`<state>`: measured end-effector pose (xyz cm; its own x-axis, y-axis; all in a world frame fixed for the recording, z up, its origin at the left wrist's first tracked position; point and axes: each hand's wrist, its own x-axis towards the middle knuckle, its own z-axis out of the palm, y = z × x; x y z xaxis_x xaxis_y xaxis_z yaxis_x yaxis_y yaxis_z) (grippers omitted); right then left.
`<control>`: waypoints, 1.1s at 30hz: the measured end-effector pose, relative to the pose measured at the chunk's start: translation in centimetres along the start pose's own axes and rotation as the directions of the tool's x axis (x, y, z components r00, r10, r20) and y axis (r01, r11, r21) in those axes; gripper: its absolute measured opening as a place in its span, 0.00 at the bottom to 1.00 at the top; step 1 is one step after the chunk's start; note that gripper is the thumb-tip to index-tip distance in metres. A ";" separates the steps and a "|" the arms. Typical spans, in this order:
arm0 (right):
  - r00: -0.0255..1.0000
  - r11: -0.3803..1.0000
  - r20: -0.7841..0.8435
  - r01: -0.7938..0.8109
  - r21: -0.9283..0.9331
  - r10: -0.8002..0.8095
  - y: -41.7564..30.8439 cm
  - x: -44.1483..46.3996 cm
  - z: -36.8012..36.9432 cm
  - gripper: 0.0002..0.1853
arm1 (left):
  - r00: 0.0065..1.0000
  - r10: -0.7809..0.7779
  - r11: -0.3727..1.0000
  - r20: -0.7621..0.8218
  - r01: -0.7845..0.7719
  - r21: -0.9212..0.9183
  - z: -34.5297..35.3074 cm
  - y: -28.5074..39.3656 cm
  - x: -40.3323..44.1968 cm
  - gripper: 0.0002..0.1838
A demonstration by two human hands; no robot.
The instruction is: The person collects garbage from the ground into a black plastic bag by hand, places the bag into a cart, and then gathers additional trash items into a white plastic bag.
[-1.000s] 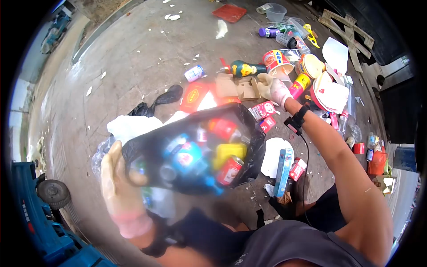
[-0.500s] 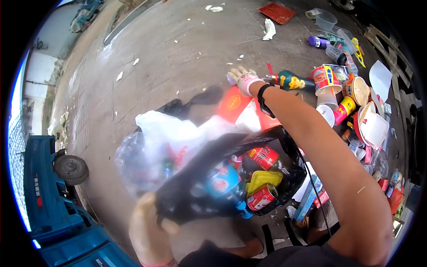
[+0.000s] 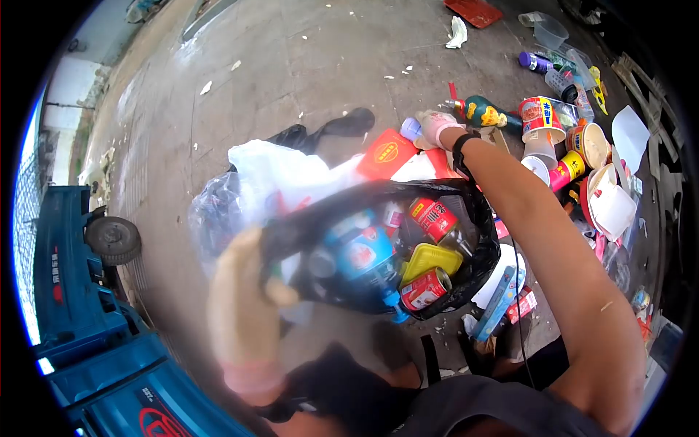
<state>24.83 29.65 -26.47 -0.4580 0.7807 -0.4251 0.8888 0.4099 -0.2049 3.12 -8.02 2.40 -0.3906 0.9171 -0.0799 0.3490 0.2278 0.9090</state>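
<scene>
Right hand [image 3: 439,130] shifted toward dark green bottle [image 3: 486,113], fingers now curled round pale can [image 3: 411,130], near red packet [image 3: 387,151], outside bag. Left hand [image 3: 244,298], blurred, seems to grip rim of black bag [image 3: 486,251]. Already in bag: red-labelled bottle [image 3: 435,221], blue-labelled bottle [image 3: 364,253], yellow tray [image 3: 429,264], red can [image 3: 427,289]. Much remains on ground [image 3: 291,87]: dark green bottle, noodle tub [image 3: 540,119], blue box [image 3: 499,304], purple bottle [image 3: 535,63].

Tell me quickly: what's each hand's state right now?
Left hand: closed, holding the edge of the black bag.
Right hand: closed on the pale can.
</scene>
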 end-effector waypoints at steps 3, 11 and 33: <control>0.996 0.992 0.043 -0.077 0.102 0.073 0.1 -2.6 0.4 0.34 | 0.997 -0.065 0.979 -0.045 0.055 -0.197 0.3 0.0 0.3 0.26; 0.932 0.381 -0.362 0.328 0.864 0.019 -2.8 -13.8 -6.7 0.38 | 0.992 -0.030 0.934 -0.120 -0.015 -0.358 -0.6 -1.9 0.5 0.31; 0.874 0.851 -0.072 -0.446 0.279 0.481 16.1 -7.2 2.2 0.43 | 0.989 0.042 0.996 -0.139 -0.030 0.085 -0.2 -2.4 1.1 0.27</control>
<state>42.51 29.60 -28.60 0.0268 0.9133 -0.4064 0.9641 -0.1310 -0.2309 1.72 -7.62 0.23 -0.4905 0.8713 0.0159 0.4316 0.2270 0.8730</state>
